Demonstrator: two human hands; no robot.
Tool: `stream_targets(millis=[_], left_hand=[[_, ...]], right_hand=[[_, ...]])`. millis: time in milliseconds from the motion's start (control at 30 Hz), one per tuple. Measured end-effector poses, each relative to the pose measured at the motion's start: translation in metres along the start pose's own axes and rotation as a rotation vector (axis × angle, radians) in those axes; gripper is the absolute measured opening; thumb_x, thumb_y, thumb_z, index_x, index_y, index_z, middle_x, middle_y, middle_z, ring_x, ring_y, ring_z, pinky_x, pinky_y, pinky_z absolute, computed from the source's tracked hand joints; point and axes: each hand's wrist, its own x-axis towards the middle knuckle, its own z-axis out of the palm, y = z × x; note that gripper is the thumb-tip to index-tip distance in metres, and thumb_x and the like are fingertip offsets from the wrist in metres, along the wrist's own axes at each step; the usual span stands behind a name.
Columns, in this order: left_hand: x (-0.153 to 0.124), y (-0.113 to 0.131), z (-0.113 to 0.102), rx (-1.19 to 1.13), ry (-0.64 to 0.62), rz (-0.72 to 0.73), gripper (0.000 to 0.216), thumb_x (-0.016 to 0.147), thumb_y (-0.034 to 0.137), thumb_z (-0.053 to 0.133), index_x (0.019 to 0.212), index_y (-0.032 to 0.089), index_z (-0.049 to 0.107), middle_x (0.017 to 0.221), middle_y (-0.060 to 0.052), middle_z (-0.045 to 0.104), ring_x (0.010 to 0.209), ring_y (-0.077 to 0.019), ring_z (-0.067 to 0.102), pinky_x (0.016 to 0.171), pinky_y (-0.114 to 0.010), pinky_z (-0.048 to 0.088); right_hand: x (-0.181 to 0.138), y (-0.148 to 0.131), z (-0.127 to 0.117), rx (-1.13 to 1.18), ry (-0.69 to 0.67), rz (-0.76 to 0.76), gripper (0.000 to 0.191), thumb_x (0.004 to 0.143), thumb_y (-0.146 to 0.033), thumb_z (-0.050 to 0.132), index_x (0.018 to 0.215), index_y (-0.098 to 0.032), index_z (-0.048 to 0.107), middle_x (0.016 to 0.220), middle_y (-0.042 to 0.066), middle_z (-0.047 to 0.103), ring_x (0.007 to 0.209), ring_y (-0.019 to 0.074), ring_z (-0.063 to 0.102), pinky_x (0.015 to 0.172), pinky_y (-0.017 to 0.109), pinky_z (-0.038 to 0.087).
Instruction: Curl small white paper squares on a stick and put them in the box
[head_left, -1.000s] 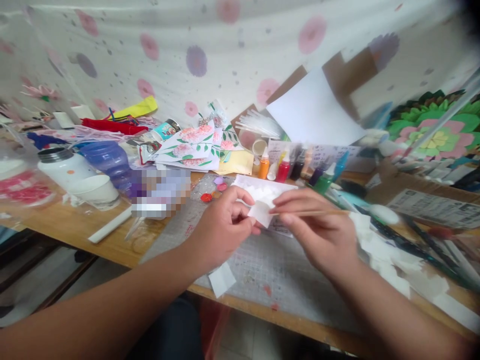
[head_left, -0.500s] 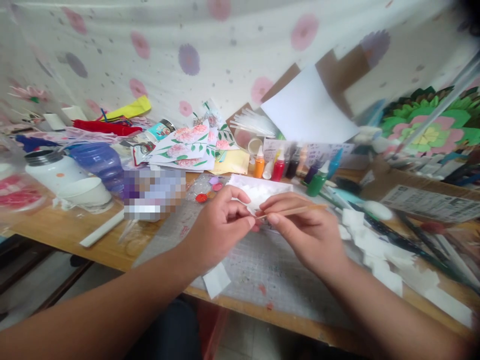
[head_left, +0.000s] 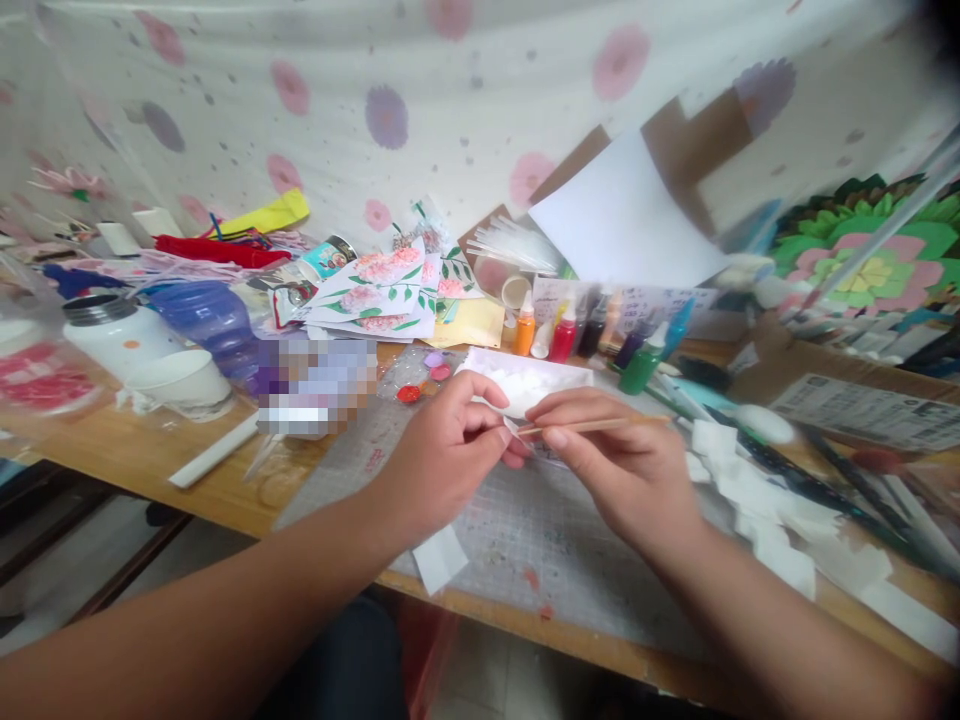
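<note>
My right hand is closed in a pinch around a thin wooden stick, whose tip points left. Opposite it, my left hand pinches a small white piece, perhaps paper, mostly hidden by the fingers. The stick's tip meets this piece between the two hands. Just behind them is a shallow white box holding white fluffy-looking bits. Under my hands lies a grey cutting mat, with a folded white paper square near its front edge.
Paint bottles, among them a green one and an orange one, stand behind the box. White paper pieces lie at right near a cardboard box. At left are a white jar, a paper cup and a white stick.
The whole view has shifted slightly to the right. More of the white piece shows at my left fingertips, and the stick's tip is still against it. Both hands keep their grips.
</note>
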Motion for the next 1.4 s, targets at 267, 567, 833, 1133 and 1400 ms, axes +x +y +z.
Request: stream_targets(millis=[267, 567, 833, 1133, 1400], left_hand=[[0.0004, 0.0024, 0.004, -0.014, -0.006, -0.023, 0.016, 0.085, 0.014, 0.057, 0.091, 0.022, 0.043, 0.065, 0.006, 0.068, 0.069, -0.014, 0.068, 0.071, -0.027, 0.049], [0.0004, 0.0003, 0.0034, -0.005, -0.006, -0.02, 0.015, 0.085, 0.015, 0.056, 0.091, 0.022, 0.044, 0.065, 0.006, 0.067, 0.069, -0.0138, 0.068, 0.07, -0.028, 0.049], [-0.0004, -0.0016, 0.0007, -0.025, -0.029, 0.003, 0.017, 0.083, 0.014, 0.057, 0.092, 0.022, 0.045, 0.07, 0.005, 0.069, 0.073, -0.0152, 0.069, 0.075, -0.031, 0.049], [-0.0017, -0.0001, 0.0014, 0.014, 0.009, -0.007, 0.017, 0.082, 0.014, 0.058, 0.09, 0.022, 0.044, 0.067, 0.006, 0.067, 0.072, -0.016, 0.069, 0.071, -0.029, 0.047], [0.0014, -0.0028, 0.0018, 0.04, 0.011, -0.031, 0.018, 0.083, 0.016, 0.057, 0.09, 0.024, 0.044, 0.067, 0.006, 0.07, 0.068, -0.0154, 0.068, 0.071, -0.03, 0.049]], right_hand=[[0.0001, -0.0008, -0.0012, -0.015, -0.012, -0.011, 0.016, 0.082, -0.01, 0.067, 0.082, -0.024, 0.076, 0.078, 0.001, 0.076, 0.08, 0.0168, 0.071, 0.075, 0.031, 0.058], [0.0003, -0.0007, -0.0003, -0.037, -0.014, -0.051, 0.013, 0.081, -0.007, 0.067, 0.079, -0.017, 0.075, 0.076, 0.005, 0.076, 0.081, 0.0155, 0.071, 0.075, 0.028, 0.057], [0.001, 0.0007, -0.0007, -0.044, -0.017, -0.053, 0.013, 0.081, -0.006, 0.067, 0.078, -0.016, 0.075, 0.075, 0.006, 0.076, 0.08, 0.0154, 0.071, 0.076, 0.027, 0.057], [0.0006, -0.0006, 0.0, -0.102, -0.043, -0.079, 0.013, 0.081, -0.005, 0.066, 0.08, -0.015, 0.076, 0.074, 0.007, 0.076, 0.081, 0.0168, 0.07, 0.075, 0.029, 0.057], [0.0008, -0.0009, -0.0018, -0.085, -0.041, -0.062, 0.012, 0.081, -0.006, 0.067, 0.079, -0.014, 0.076, 0.074, 0.007, 0.076, 0.083, 0.0166, 0.07, 0.077, 0.028, 0.057]])
